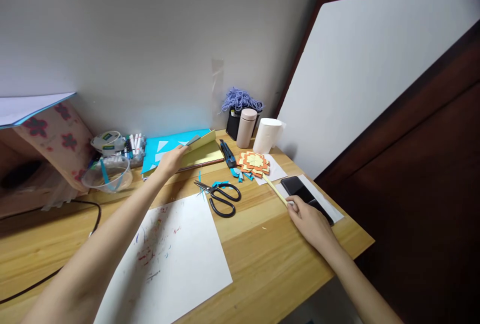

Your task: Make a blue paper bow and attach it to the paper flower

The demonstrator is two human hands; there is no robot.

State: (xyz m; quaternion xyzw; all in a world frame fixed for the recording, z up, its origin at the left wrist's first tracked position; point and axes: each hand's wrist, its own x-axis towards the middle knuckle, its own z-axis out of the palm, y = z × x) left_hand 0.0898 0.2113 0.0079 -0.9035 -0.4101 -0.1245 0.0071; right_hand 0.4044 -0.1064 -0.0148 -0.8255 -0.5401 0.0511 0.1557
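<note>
My left hand (172, 160) reaches to the back of the table, its fingers closed on the raised edge of a yellow paper sheet (204, 142). More yellow paper and a blue sheet with pale cut pieces (157, 140) lie beneath and beside it. Between the fingers of my right hand (309, 221) is a narrow yellow paper strip (275, 187). The strip's far end reaches an orange and yellow paper flower (254, 163). Black-handled scissors (219, 196) lie partly spread between my hands, with blue paper scraps (242, 176) behind them. A dark utility knife (227, 154) rests beside the yellow paper.
A marked white sheet (195, 254) covers the front of the table. At right lies a black phone (300, 189). Along the back stand a pinkish bottle (246, 129), a paper roll (267, 135) and a black holder with purple yarn (242, 100). A clear bowl (125, 180) sits at left.
</note>
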